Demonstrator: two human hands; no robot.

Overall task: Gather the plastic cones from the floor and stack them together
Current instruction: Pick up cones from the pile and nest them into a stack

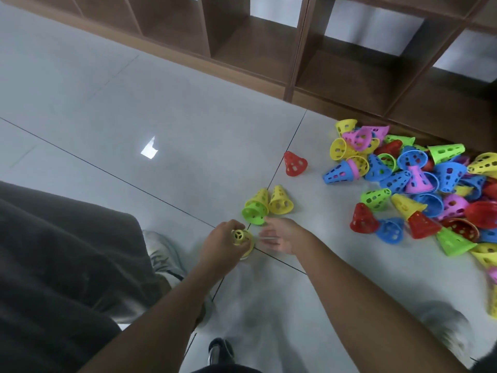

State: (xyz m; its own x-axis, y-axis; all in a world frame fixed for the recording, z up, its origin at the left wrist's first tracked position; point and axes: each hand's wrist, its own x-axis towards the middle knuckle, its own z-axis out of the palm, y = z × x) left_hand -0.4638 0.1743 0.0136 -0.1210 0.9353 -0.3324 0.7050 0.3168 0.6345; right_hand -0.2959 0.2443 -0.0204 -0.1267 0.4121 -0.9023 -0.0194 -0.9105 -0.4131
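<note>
Your left hand (222, 246) grips the yellow cone (242, 239) tip-up as the stack base while your right hand (279, 234), blurred but seemingly empty with loose fingers, hovers beside the green cone (254, 212), likely next; the pile (419, 189) lies well right.

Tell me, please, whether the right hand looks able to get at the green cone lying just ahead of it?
Probably yes. The right hand is open and right next to the green cone, with bare floor around it. Only a yellow cone lies beside it, not in the way.
</note>
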